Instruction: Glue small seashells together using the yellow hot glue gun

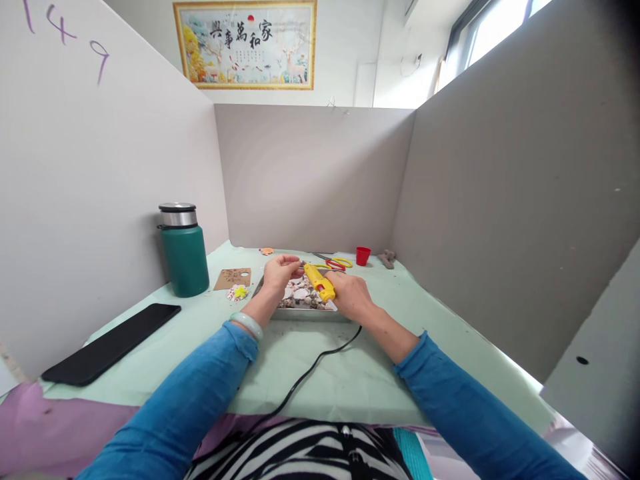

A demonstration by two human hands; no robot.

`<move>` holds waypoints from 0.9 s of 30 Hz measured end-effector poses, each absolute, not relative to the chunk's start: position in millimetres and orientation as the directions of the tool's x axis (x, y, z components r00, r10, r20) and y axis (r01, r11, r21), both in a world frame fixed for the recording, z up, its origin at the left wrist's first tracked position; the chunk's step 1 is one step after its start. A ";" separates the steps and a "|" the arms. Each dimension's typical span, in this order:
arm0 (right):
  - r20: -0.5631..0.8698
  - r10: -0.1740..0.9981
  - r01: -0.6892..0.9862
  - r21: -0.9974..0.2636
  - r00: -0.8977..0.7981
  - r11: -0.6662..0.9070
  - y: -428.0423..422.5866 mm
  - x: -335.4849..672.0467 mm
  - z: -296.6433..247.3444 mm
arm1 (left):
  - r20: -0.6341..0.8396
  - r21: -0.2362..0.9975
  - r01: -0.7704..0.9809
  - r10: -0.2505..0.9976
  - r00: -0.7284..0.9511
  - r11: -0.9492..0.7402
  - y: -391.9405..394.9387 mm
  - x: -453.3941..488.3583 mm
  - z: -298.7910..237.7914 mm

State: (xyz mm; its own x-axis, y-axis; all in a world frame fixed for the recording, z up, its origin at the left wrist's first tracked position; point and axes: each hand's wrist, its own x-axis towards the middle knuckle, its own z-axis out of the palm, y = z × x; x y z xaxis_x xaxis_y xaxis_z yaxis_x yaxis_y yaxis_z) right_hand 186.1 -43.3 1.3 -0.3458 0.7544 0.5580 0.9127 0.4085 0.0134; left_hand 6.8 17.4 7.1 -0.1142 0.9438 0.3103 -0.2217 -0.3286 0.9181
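Observation:
My right hand [351,293] is closed round the handle of a yellow hot glue gun [319,281], whose nozzle points up and left. A glue stick pokes out of its rear end. Close to the nozzle, the fingertips of my left hand [281,272] are pinched together; whatever they hold is too small to make out. Beneath both hands lies a shallow metal tray [305,315] filled with seashells [300,293]. The gun's black cord [320,360] runs down over the table's front edge.
Left of the tray are a brown card [233,279], a small shell piece with a yellow star [238,292], a green bottle [184,257] and a black phone-like slab [113,343]. Behind it lie scissors [340,263], a red cup [363,256] and a grey lump [387,259]. Partitions enclose three sides.

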 end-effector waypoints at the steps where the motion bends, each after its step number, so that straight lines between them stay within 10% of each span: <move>1: 0.558 0.755 0.914 0.013 -0.344 0.407 -43.3 186.1 1.3 | 0.311 0.917 -0.223 0.943 -0.116 -0.330 17.5 6.7 7.1; 27: 0.575 0.741 0.911 0.018 -0.347 0.413 -42.1 185.8 0.3 | 0.297 0.925 -0.219 0.951 -0.090 -0.310 18.3 6.2 6.1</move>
State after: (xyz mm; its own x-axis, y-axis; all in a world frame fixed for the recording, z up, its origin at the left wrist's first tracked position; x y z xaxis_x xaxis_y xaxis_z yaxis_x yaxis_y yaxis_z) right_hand 185.8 -42.1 0.3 -0.3474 0.7411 0.5745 0.9106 0.4128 0.0182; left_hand 6.2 18.3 6.1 -0.0897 0.9506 0.2972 -0.2190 -0.3099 0.9252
